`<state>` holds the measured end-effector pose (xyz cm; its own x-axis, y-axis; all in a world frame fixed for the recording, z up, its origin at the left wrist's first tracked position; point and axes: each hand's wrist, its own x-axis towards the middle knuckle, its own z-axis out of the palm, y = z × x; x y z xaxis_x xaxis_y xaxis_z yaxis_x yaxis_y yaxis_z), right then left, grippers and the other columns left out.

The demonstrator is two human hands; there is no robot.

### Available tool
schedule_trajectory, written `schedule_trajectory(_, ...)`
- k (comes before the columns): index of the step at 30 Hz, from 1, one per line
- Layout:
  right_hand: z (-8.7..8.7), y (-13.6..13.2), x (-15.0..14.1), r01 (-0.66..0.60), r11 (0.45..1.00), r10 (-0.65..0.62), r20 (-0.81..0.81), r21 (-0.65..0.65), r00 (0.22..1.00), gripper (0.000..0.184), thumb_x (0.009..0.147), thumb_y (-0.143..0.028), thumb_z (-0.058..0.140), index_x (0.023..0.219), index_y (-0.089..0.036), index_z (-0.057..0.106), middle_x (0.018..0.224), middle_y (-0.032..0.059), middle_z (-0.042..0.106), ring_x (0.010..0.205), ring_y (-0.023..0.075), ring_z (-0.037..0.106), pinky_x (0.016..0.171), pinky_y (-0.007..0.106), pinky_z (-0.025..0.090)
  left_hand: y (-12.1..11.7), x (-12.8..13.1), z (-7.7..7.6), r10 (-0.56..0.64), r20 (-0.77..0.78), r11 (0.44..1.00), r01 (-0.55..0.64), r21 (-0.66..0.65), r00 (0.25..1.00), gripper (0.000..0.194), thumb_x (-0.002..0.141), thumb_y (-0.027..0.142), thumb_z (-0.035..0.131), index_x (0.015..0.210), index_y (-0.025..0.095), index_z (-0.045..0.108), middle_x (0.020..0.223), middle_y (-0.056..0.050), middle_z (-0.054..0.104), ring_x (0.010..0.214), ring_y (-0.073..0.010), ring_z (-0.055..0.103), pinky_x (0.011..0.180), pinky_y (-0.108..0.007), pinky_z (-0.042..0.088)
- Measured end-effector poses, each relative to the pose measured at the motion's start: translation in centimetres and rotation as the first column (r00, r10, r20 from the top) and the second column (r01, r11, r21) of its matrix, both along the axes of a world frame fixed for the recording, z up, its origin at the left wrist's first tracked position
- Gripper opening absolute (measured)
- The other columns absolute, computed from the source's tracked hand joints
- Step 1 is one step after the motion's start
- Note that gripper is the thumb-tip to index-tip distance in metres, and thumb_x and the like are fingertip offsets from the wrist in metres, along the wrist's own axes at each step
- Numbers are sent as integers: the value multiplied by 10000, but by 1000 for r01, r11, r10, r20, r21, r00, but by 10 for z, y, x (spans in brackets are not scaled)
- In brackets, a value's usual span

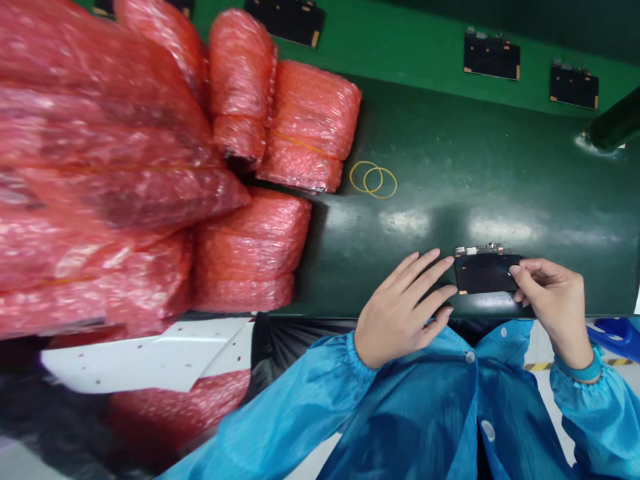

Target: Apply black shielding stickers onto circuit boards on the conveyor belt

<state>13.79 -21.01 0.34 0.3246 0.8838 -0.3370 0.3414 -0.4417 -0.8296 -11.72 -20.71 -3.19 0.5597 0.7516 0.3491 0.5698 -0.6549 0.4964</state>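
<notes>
A flat black circuit panel (485,272) with a strip of small connectors and metal parts along its far edge lies low over the dark green bench mat (450,153). My right hand (553,300) pinches its right end between thumb and fingers. My left hand (403,307) lies flat with its fingers spread, the fingertips at the panel's left edge. Whether those fingers grip the panel, I cannot tell. The sleeves of my blue smock (300,407) enter from the bottom.
Large red bubble-wrap bundles (250,247) pile up on the left of the mat. Loose yellow rubber bands (373,180) lie beside them. Several similar black panels (491,56) sit along a bright green strip at the back. A dark green tube (615,123) intrudes at the right.
</notes>
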Motion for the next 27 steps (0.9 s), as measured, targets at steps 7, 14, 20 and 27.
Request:
schedule_trajectory(7,5,2,-3,3,1000,-3,24,2,1000,228,800,-412,831,795,-185,806,506,-23,665,402,129,633,442,209,495,0,0,2,6,5,1000,-6,14,1000,164,956,202,668,1090,161,752,1415,-148,706,1413,-342,601,1198,-539,496)
schedule_trajectory(14,8,3,-3,-4,1000,4,11,10,1000,210,798,-394,821,779,-186,800,501,-22,663,396,127,625,427,202,488,1,0,3,1,4,1000,-1,16,1000,156,958,207,665,1078,162,754,1414,-147,708,1411,-346,604,1194,-543,500)
schedule_trajectory(20,8,3,-4,-4,1000,3,16,11,1000,198,799,-384,818,783,-187,800,500,-24,661,394,125,624,424,199,492,1,-1,1,-2,5,1000,2,13,1000,165,949,202,674,1087,159,754,1415,-155,706,1415,-346,600,1200,-542,494)
schedule_trajectory(27,8,3,-5,-1,1000,0,43,7,999,214,802,-400,816,788,-187,806,497,-23,656,393,135,628,428,220,508,0,-1,2,-3,-4,1000,3,7,1000,174,937,193,687,1095,160,753,1422,-153,702,1416,-344,598,1208,-536,489)
